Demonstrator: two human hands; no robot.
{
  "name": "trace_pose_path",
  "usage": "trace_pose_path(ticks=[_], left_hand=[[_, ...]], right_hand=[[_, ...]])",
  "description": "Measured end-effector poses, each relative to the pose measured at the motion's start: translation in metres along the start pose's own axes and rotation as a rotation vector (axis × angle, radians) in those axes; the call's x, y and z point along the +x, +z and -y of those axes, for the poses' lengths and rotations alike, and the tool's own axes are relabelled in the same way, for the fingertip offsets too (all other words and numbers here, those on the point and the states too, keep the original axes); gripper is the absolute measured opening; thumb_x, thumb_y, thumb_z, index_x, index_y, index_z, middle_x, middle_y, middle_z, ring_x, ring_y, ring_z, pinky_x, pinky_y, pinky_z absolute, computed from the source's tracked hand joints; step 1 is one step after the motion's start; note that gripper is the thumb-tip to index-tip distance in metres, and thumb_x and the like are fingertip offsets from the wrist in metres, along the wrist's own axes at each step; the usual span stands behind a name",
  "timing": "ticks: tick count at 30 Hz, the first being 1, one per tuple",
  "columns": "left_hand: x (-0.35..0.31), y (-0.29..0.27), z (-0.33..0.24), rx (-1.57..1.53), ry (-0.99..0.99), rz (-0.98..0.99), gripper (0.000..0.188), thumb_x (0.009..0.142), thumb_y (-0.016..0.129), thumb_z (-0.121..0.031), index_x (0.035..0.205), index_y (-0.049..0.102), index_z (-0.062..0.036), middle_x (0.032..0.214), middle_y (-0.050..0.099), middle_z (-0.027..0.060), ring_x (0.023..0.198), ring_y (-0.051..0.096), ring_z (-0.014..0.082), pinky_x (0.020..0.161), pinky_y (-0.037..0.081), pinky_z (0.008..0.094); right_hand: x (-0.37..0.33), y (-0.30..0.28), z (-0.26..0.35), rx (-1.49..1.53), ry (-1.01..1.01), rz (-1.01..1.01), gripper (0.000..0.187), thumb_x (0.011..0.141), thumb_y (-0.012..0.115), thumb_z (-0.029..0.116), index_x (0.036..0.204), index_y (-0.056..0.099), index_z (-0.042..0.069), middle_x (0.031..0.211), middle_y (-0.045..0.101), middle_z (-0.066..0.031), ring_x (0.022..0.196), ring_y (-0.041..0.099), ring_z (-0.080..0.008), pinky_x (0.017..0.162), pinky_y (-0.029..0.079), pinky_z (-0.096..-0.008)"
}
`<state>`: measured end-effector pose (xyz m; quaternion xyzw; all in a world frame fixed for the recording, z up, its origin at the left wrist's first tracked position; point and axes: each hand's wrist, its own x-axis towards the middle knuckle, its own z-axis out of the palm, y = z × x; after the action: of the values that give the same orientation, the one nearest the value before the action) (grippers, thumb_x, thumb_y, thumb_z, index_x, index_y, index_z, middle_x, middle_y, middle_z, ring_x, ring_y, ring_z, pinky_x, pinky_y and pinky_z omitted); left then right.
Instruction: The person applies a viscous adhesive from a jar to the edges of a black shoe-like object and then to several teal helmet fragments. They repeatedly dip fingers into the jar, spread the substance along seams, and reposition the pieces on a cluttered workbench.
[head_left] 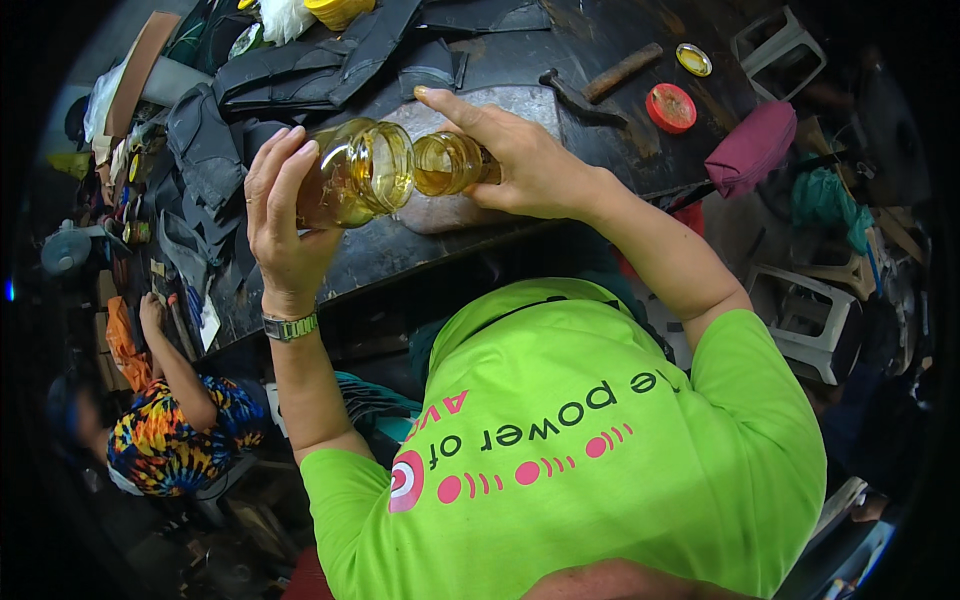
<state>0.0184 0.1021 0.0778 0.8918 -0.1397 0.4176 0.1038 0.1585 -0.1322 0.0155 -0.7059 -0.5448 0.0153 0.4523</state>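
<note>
— What does each hand hold?

— The left hand (283, 215) wraps a large clear jar (352, 185) of amber liquid, fingers curled over its side, tipped so its mouth faces right. The right hand (525, 160) pinches a smaller clear bottle (450, 163) between thumb and fingers, its mouth turned to meet the jar's.

— Why mouth to mouth?

— Held that way, rim against rim above the worktop (560, 50), the liquid could pass from one to the other without spilling, I judge. Both grips are closed on their vessels, neither spread.

— Materials?

— Both vessels look like ribbed, glossy transparent plastic, round in section. The worktop is dark, worn and scuffed, with a paler grey slab (470, 205) under the hands.

— And around them?

— Dark cut fabric or leather pieces (300, 75) lie heaped to the left. A hammer (600, 80) with a wooden handle lies behind, a red lid (671, 107) and a yellow lid (693, 60) beyond it. A maroon pouch (752, 148) sits at the right edge. Another person in a bright patterned shirt (175, 435) works lower left.
</note>
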Motion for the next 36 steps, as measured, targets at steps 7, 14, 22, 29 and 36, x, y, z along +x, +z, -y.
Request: trace_pose_path(ticks=[7, 14, 22, 29, 36], left_hand=[[0.014, -0.003, 0.001, 0.071, 0.088, 0.072, 0.05, 0.076, 0.081, -0.004, 0.123, 0.065, -0.0096, 0.128, 0.065, 0.0122, 0.123, 0.06, 0.0338, 0.104, 0.05, 0.0431], [0.025, -0.006, 0.0, 0.132, 0.134, 0.132, 0.058, 0.071, 0.085, -0.007, 0.125, 0.065, -0.0119, 0.13, 0.064, 0.0107, 0.124, 0.059, 0.0341, 0.105, 0.05, 0.0428], [0.03, -0.008, -0.003, 0.165, 0.17, 0.169, 0.064, 0.067, 0.086, -0.007, 0.127, 0.064, -0.0142, 0.133, 0.062, 0.0097, 0.127, 0.057, 0.0333, 0.107, 0.048, 0.0417], [0.032, -0.003, -0.002, 0.212, 0.201, 0.122, 0.059, 0.071, 0.085, -0.009, 0.126, 0.065, -0.0183, 0.133, 0.062, 0.0065, 0.128, 0.056, 0.031, 0.107, 0.049, 0.0406], [0.038, -0.001, -0.002, 0.214, 0.213, 0.101, 0.061, 0.069, 0.086, -0.005, 0.124, 0.066, -0.0206, 0.133, 0.063, 0.0052, 0.129, 0.056, 0.0289, 0.107, 0.049, 0.0387]], right_hand=[[-0.002, 0.001, -0.004, 0.061, 0.023, -0.024, 0.104, 0.071, 0.072, 0.001, 0.16, 0.023, 0.022, 0.118, 0.065, -0.0197, 0.106, 0.06, -0.0376, 0.098, 0.05, -0.0445], [-0.001, 0.003, -0.011, 0.058, -0.002, -0.031, 0.104, 0.073, 0.073, 0.004, 0.16, 0.021, 0.022, 0.112, 0.065, -0.0201, 0.103, 0.062, -0.0368, 0.095, 0.052, -0.0439], [-0.002, -0.001, -0.011, 0.157, 0.086, 0.024, 0.106, 0.074, 0.072, -0.003, 0.161, 0.017, 0.025, 0.119, 0.065, -0.0211, 0.106, 0.065, -0.0348, 0.096, 0.054, -0.0424], [-0.002, -0.001, -0.012, 0.187, 0.108, 0.024, 0.105, 0.075, 0.071, -0.004, 0.161, 0.017, 0.025, 0.123, 0.065, -0.0204, 0.109, 0.067, -0.033, 0.103, 0.053, -0.0414], [-0.002, -0.001, -0.015, 0.199, 0.091, 0.015, 0.105, 0.076, 0.07, -0.004, 0.161, 0.016, 0.025, 0.123, 0.065, -0.0198, 0.111, 0.067, -0.0319, 0.105, 0.052, -0.0413]])
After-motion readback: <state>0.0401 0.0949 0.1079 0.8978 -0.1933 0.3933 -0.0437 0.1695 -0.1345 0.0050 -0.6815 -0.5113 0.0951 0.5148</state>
